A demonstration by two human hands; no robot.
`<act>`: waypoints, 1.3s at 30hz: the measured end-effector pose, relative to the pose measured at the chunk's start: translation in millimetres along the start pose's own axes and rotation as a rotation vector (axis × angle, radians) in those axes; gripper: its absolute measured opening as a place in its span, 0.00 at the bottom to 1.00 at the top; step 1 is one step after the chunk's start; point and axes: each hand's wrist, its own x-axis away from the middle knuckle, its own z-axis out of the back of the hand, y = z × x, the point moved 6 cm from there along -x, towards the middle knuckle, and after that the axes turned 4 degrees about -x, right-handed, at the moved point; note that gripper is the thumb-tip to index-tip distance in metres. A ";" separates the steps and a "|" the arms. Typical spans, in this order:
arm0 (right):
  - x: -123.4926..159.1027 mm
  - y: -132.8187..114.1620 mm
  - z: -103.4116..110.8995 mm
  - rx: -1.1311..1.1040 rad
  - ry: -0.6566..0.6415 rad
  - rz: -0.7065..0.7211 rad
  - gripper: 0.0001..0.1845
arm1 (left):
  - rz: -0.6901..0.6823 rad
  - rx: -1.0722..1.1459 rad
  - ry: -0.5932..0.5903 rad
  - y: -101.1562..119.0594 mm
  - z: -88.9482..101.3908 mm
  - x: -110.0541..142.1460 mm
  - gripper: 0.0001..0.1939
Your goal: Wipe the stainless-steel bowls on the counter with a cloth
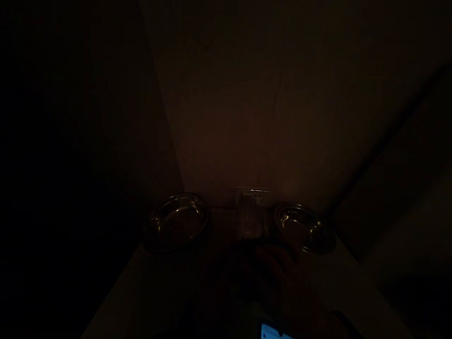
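The scene is very dark. A dim shape that looks like my right hand (282, 275) reaches forward over a pale counter (353, 287), its fingers too dark to make out. It is nearest a clear glass-like container (250, 221) standing between two shiny steel bowls, one on the left (176, 221) and one on the right (303, 228). I cannot find my left hand in the dark. A small glowing blue screen (272, 332) shows at the bottom edge, below the hand.
A pale wall rises behind the counter, with a small white wall plate (253, 192) just above the container. A dark surface closes in on the left, and a dark slanted edge runs down the right side.
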 end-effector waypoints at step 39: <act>-4.0 7.1 -0.3 -0.023 -0.005 -0.048 0.18 | -0.017 0.023 0.003 -3.2 6.3 -2.0 0.17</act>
